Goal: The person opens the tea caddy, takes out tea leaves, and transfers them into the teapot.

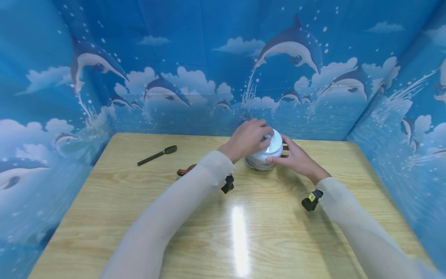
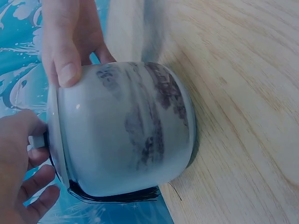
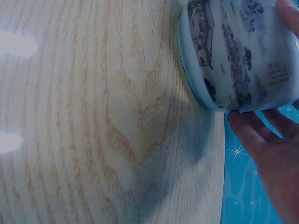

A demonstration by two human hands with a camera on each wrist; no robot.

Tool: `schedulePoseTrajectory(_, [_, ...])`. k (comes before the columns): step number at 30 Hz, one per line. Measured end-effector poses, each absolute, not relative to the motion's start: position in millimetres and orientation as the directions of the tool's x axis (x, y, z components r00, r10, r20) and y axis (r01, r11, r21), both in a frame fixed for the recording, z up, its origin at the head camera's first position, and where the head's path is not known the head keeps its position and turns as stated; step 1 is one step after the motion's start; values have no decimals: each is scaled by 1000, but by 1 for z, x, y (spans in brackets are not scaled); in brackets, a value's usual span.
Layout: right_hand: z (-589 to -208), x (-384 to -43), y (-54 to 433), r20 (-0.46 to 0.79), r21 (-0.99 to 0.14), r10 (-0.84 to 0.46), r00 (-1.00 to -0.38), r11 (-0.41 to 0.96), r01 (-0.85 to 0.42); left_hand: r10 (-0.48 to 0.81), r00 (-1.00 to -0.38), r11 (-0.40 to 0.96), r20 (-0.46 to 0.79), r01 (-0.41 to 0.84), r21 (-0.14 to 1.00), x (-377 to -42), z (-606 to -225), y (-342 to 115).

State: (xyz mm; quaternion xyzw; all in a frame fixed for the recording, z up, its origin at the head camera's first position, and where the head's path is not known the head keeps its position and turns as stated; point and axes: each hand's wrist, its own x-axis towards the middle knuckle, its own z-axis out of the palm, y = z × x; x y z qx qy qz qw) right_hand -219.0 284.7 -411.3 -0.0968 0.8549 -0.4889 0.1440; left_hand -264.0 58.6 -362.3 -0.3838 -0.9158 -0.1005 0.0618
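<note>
A pale ceramic jar with a grey landscape painting stands near the table's back edge. Its round white lid sits over the mouth. From above, my left hand pinches the lid's knob between thumb and fingers; the other fingers hang loosely beside the lid. My right hand grips the jar from the right, thumb on the near side close under the lid and fingers around the far side. In the right wrist view, fingertips touch the jar's painted wall.
To the left lies a dark thin rod with a thicker end. A brown object is partly hidden behind my left sleeve. Dark strands show beyond the jar. A blue dolphin-print curtain surrounds the wooden table.
</note>
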Motion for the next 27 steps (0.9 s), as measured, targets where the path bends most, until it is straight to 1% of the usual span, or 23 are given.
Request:
schedulePoseTrajectory(2, [-411,-219,285,-154,-865,-304,-940,502,-21,700,-684,672,206,728,135,-263,-363,58])
schedulePoseTrajectory(5, [-411,-219,285,-152,-867,-306,-940,497,-22,706,-677,656,210,736,168,-262,-363,57])
schedulePoseTrajectory(9, [-412,-219,285,-148,-868,-311,-939,496,-27,704,-681,644,201,732,224,-263,-364,56])
schedulePoseTrajectory(13, [-412,-220,285,-145,-870,-312,-939,492,-29,704,-685,642,188,726,245,-265,-365,56])
schedulePoseTrajectory(18, [-413,-220,286,-135,-876,-314,-940,480,-35,714,-679,632,173,731,257,-267,-363,57])
schedulePoseTrajectory(23, [-415,-219,287,-127,-874,-317,-940,484,-45,727,-669,629,155,740,239,-268,-362,58])
schedulePoseTrajectory(27, [-416,-222,287,-126,-869,-321,-939,492,-51,725,-674,638,142,735,229,-268,-362,58])
